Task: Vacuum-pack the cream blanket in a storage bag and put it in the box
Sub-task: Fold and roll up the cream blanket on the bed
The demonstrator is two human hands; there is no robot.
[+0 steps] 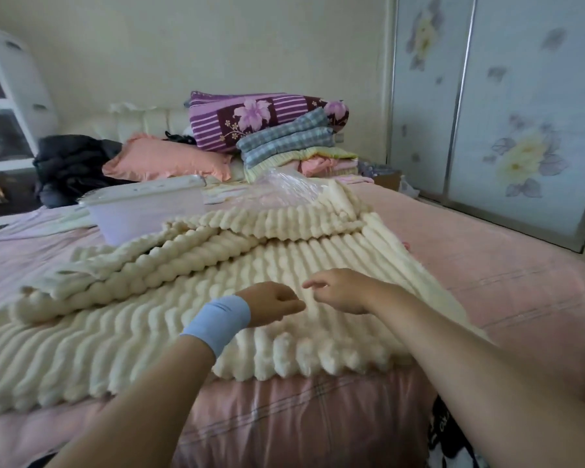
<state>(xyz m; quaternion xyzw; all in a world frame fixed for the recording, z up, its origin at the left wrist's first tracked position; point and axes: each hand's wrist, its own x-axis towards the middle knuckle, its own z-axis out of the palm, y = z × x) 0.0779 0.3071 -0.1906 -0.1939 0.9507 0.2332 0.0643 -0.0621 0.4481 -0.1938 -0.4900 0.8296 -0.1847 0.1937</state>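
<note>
Cream blanket (pixel 217 298), plush, ribbed; left hand (pixel 274 304) curled, grip unclear; right hand (pixel 340 292) relaxed, empty.

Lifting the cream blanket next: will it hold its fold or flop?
Likely floppy: the cream blanket drapes over the edge of the bed, and its folded layers sag unevenly. It is probably bulky yet light for its size, judging by the puffy ribs. The loose folds may fall open if it is lifted from one spot.

Soft dim daylight, slight blur, wide-angle bending at edges.
</note>
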